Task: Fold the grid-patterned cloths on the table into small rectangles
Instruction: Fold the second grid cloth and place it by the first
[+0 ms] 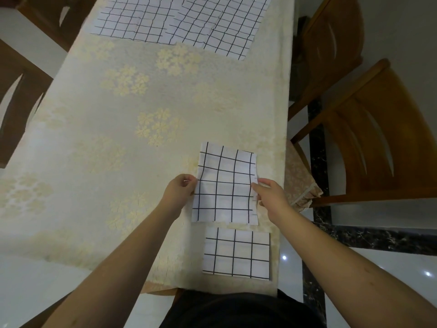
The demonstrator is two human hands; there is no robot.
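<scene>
Cloth (225,185), half-folded, lay near the table's (118,138) right edge; the left hand (181,188) pinched its left edge and the right hand (267,191) pinched its right edge. A folded cloth (237,253) sat just nearer. Two flat cloths (179,20) overlapped at the far end. Chairs (369,143) stood right.
</scene>
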